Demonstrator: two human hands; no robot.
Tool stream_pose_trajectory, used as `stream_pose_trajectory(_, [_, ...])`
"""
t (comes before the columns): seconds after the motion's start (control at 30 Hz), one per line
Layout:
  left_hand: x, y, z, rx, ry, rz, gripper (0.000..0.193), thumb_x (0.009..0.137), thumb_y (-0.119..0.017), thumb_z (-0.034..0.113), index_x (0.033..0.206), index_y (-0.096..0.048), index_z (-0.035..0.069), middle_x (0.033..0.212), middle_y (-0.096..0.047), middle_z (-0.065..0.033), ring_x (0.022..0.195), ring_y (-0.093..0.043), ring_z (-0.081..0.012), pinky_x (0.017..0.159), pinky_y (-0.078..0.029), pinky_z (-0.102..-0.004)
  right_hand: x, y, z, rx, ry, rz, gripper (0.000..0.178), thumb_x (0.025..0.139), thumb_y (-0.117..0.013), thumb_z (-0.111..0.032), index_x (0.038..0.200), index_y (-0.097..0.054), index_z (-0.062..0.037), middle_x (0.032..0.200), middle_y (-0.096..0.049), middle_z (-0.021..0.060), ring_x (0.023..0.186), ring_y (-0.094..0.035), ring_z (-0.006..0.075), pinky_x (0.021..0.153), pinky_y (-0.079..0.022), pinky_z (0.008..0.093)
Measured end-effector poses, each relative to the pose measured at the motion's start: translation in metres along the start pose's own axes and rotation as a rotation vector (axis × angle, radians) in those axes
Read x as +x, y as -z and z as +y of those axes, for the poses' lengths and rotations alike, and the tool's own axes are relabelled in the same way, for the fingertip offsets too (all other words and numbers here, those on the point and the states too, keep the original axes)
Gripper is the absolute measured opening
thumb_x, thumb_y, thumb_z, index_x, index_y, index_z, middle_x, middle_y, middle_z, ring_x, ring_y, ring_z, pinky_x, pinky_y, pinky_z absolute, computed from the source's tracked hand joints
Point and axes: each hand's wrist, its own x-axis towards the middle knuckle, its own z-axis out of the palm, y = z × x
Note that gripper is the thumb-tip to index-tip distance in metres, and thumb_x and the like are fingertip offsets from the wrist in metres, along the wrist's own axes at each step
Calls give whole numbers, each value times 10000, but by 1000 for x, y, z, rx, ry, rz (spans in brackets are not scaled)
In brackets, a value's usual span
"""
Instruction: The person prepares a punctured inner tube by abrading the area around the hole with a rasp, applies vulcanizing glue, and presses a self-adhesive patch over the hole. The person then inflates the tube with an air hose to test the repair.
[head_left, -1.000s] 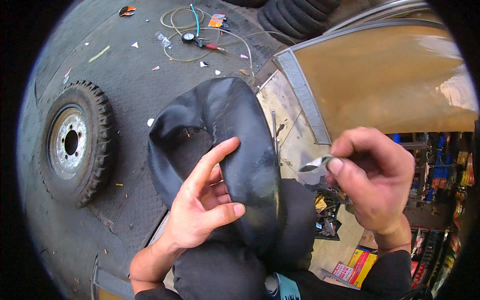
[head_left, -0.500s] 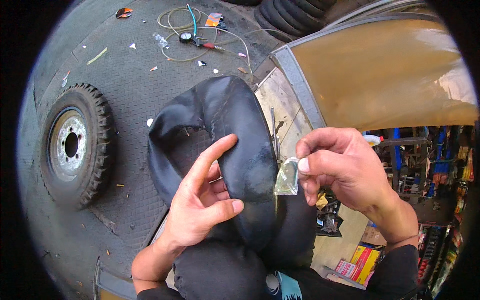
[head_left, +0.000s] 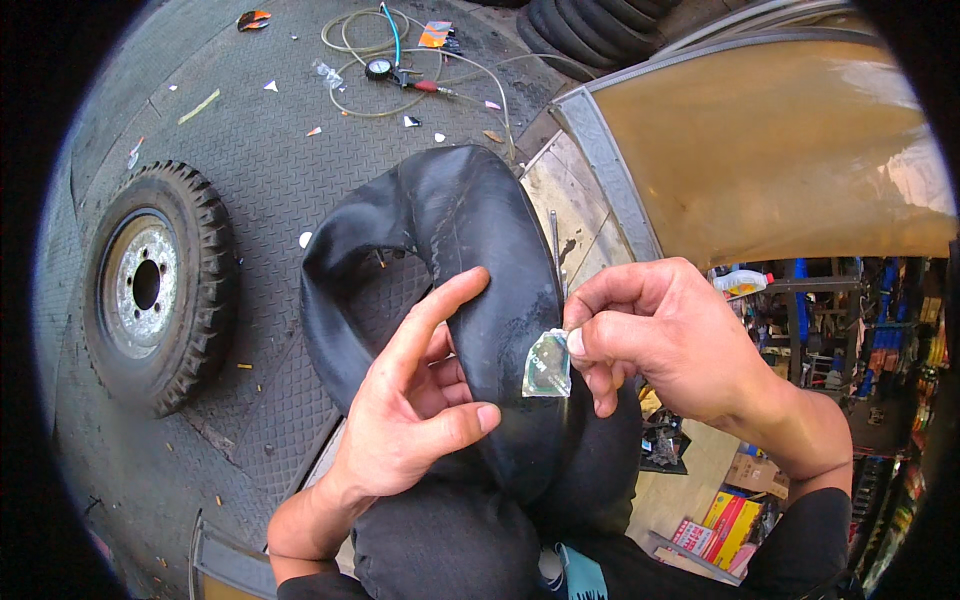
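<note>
A black rubber inner tube (head_left: 490, 240) lies across my knees, bulging, with a dull scuffed patch on its near side. My left hand (head_left: 405, 410) holds the tube's inner edge. Its index finger and thumb rest spread on the rubber, while the other fingers curl at the edge of the hole. Between the thumb and index finger of my right hand (head_left: 650, 335) is a small piece of clear, printed plastic film (head_left: 547, 366), pinched at its upper corner. The film hangs just above the scuffed patch; whether it touches the rubber, I cannot tell.
A wheel with a knobbly tyre (head_left: 200, 300) stands at the left. A pressure gauge (head_left: 379, 69) with a coiled hose (head_left: 480, 63) lies on the metal floor ahead. Stacked tyres (head_left: 580, 40) are at the back, a tan panel (head_left: 770, 150) at the right, boxes (head_left: 728, 530) below.
My right hand has moved a little to the left and down, bringing the film over the tube. My left hand keeps its hold; the whole view has shifted slightly.
</note>
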Motion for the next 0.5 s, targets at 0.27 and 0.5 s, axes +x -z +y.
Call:
stream_pose_trajectory(0.27, [1, 0, 1, 8, 5, 1, 974, 879, -705, -141, 1716, -253, 70, 1479, -564, -112, 1322, -620, -197, 1101, -518, -344, 4, 0, 0, -31, -12, 10, 86, 929, -717, -35, 982, -728, 32, 740, -715, 90, 608, -694, 151, 575, -598, 299])
stream_pose_trajectory(0.5, [1, 0, 3, 19, 17, 5, 977, 876, -690, -153, 1718, -247, 70, 1480, -564, -108, 1320, -621, -192, 1095, -520, -340, 6, 0, -1, -22, -23, 13, 83, 927, -718, -33, 978, -726, 31, 737, -717, 90, 609, -700, 156, 581, -598, 300])
